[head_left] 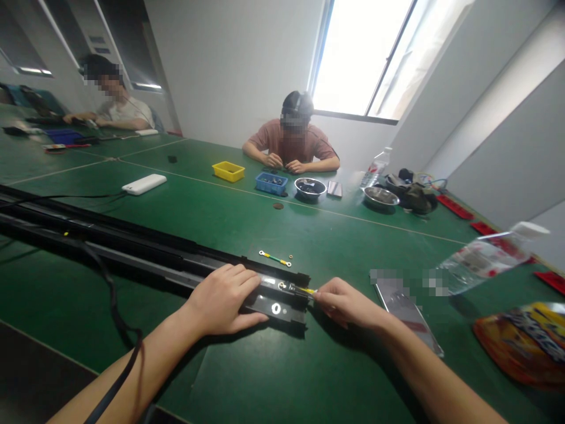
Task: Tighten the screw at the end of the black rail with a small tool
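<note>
A long black metal rail lies across the table, its right end in front of me. My left hand is closed over the rail near that end, with fingers curled on top and the thumb along the near side. By the hand, a small brass-coloured nut and a white-ringed hole show on the metal. My right hand pinches a thin piece with a yellow part at the rail's end; its exact kind is unclear. Just beyond the rail lies a green-and-yellow wire with ring terminals, beside a tiny nut.
A phone, a water bottle and an orange snack bag lie to the right. Farther off are a yellow bin, a blue bin and metal bowls. Two people sit across the table. A black cable crosses my left forearm.
</note>
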`<state>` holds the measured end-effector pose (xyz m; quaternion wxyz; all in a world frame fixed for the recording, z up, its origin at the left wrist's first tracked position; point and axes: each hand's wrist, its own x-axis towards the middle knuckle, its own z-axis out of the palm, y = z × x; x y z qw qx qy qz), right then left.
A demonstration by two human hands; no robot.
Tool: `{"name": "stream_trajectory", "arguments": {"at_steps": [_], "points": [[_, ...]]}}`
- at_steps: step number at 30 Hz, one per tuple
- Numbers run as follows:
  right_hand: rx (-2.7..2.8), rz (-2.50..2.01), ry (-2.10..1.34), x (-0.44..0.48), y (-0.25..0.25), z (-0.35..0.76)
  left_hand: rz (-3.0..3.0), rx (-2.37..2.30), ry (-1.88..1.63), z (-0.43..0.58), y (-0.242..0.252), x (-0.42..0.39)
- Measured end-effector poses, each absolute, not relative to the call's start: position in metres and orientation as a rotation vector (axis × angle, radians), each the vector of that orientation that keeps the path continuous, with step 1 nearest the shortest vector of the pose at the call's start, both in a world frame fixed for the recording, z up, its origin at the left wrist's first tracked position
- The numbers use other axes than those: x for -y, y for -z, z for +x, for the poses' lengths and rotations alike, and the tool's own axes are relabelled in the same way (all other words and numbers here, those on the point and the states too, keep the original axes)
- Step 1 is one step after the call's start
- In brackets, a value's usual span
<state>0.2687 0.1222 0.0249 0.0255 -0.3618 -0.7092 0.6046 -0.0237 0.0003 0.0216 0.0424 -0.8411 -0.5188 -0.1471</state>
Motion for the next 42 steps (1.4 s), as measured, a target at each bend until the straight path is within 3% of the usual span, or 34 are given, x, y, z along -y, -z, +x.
{"name": "stream_trajectory", "arguments": {"at_steps": [16,42], "points": [[1.635,-0.945,-1.83,-0.123,-0.004,0.27,-2.58,1.585,0.453,-0.024,-0.022,0.0],[1.918,-0.991,-1.62,-0.115,-0.006,0.266,-2.557,1.517,0.501,-0.024,-0.02,-0.002]]}}
